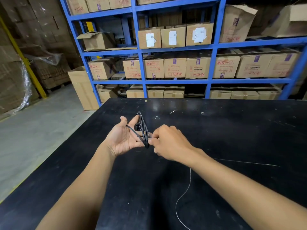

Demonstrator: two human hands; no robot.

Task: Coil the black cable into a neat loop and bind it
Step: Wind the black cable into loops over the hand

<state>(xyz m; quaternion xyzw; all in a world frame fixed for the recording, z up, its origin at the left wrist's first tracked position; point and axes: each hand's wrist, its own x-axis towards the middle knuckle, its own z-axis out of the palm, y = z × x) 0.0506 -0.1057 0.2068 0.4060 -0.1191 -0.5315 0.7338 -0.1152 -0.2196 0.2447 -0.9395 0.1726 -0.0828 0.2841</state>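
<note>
While the coiled black cable point(144, 130) is held upright above the table point(232, 130), it is hung over the straight, spread fingers of the left hand point(123, 138), and its lower edge is pinched in the grip of the right hand point(167, 141). Cardboard boxes point(175, 67) are stored on blue shelving point(174, 81); "ADH" is printed on purple tape point(154, 75). A thin pale wire point(190, 175) lies nearby.

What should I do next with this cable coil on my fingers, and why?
Probably slide the black cable coil off the left hand with the right hand pinching the bundle, so the loops stay together. The loops hang round the open left fingers, and nothing binds them yet.
</note>
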